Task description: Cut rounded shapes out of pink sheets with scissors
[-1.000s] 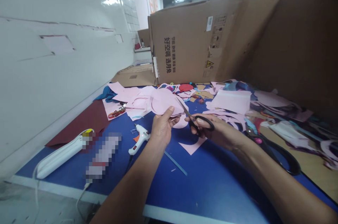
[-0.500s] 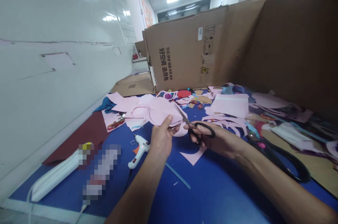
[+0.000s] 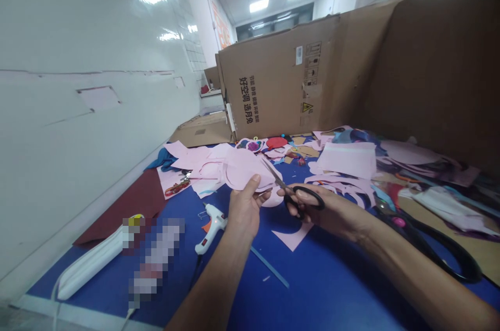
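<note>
My left hand (image 3: 247,207) pinches a pink sheet (image 3: 242,166) with a rounded edge between thumb and fingers. It could be paper or thin felt; I cannot tell. My right hand (image 3: 312,204) has its fingers through the black handles of a pair of scissors (image 3: 289,190). The scissors' blades are parted and lie at the sheet's right edge. Below the hands, a curved pink offcut (image 3: 292,238) rests on the blue tabletop (image 3: 312,284). A white glue gun (image 3: 211,228) lies just left of my left forearm.
Pink cut-out strips (image 3: 339,185) and mixed scraps spread across the back. Large black-handled shears (image 3: 464,263) lie at the right. A cardboard box (image 3: 273,86) walls off the back and right. A maroon sheet (image 3: 125,208) and a white power strip (image 3: 91,266) are at the left.
The whole view has shifted slightly, with things now a little lower and further right. Both hands keep their hold on the pink sheet and the scissors.
</note>
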Action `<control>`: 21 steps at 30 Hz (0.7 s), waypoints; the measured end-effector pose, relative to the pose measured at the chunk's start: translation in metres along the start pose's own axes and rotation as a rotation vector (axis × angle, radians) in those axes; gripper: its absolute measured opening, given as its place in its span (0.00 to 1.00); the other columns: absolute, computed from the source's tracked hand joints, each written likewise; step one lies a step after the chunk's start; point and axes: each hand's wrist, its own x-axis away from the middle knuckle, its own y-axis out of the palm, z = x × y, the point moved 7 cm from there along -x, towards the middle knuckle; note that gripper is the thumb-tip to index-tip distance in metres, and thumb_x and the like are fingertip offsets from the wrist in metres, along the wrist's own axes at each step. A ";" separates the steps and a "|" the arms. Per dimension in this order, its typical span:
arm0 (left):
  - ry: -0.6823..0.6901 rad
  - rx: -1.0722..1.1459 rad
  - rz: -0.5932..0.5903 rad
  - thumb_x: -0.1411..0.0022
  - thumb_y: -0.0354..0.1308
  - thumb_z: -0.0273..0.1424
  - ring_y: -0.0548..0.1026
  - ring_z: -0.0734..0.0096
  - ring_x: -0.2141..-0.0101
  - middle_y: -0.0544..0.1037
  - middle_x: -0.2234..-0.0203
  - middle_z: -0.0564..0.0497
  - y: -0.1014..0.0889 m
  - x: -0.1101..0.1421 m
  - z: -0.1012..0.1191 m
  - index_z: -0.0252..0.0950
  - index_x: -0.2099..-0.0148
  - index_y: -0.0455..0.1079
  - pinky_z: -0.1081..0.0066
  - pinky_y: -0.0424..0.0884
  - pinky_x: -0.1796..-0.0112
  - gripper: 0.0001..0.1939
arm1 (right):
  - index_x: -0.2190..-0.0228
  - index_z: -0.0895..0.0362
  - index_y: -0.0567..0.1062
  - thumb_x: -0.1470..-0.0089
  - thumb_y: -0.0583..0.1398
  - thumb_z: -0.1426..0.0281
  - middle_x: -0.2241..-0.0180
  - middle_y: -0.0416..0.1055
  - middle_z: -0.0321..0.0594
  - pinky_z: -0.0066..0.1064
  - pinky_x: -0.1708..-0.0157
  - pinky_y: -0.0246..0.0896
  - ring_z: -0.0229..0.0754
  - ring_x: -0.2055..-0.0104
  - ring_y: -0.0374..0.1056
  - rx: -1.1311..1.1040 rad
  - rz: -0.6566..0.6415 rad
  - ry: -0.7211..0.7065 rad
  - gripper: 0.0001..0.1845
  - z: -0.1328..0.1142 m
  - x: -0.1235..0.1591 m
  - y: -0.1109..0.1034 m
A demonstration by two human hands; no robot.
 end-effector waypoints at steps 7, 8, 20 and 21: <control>-0.008 0.009 0.022 0.54 0.78 0.33 0.81 0.68 0.70 0.83 0.67 0.48 -0.001 0.000 0.000 0.33 0.59 0.77 0.72 0.77 0.71 0.21 | 0.57 0.56 0.84 0.48 0.73 0.53 0.70 0.74 0.41 0.29 0.74 0.52 0.40 0.69 0.64 0.025 0.011 -0.014 0.23 -0.003 0.000 0.001; -0.009 0.012 0.024 0.54 0.78 0.33 0.81 0.68 0.70 0.83 0.68 0.48 -0.001 0.000 0.000 0.33 0.59 0.77 0.72 0.77 0.71 0.21 | 0.57 0.56 0.85 0.48 0.73 0.53 0.70 0.75 0.41 0.29 0.74 0.52 0.40 0.70 0.64 0.026 0.010 -0.016 0.23 -0.003 0.000 0.001; 0.001 0.006 0.008 0.54 0.78 0.33 0.81 0.68 0.70 0.84 0.67 0.48 0.000 0.000 0.001 0.33 0.58 0.77 0.73 0.77 0.71 0.21 | 0.55 0.55 0.84 0.46 0.73 0.55 0.69 0.75 0.41 0.29 0.73 0.52 0.40 0.69 0.65 0.041 0.018 -0.038 0.22 0.001 -0.002 -0.004; -0.001 0.006 0.011 0.54 0.78 0.33 0.81 0.68 0.70 0.84 0.66 0.47 -0.001 0.000 0.000 0.33 0.58 0.77 0.72 0.77 0.70 0.21 | 0.55 0.55 0.84 0.46 0.72 0.55 0.69 0.75 0.41 0.29 0.73 0.52 0.40 0.69 0.65 0.047 0.019 -0.040 0.22 0.001 -0.002 -0.005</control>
